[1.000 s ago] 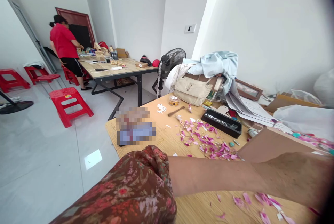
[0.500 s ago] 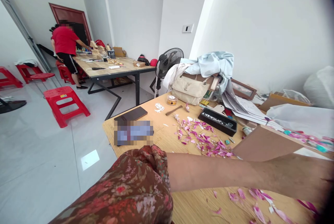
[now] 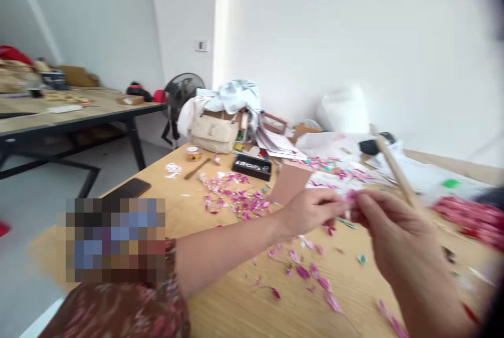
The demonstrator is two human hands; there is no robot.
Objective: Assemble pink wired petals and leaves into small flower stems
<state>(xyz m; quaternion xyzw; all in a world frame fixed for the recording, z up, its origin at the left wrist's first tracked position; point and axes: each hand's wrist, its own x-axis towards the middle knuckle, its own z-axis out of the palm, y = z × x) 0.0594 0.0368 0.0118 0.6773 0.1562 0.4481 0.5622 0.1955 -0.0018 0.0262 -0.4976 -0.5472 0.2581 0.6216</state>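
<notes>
My left hand reaches across the wooden table, its fingers pinched on a small pink petal piece. From the right, my right hand meets it fingertip to fingertip at the same piece. A slim wooden stick rises from my right hand, blurred and slanting up to the left. Pink petals on thin stems lie spread behind my left forearm, and more loose petals lie in front of my hands.
Behind the petals are a black tray, a beige bag and a brownish board. A dark phone lies at the left edge. Pink bundles sit at the right. A fan stands beyond the table.
The view has swung to the right. Both hands now show, close together at the pink piece; before, only my left forearm was clear. The person in red is out of view.
</notes>
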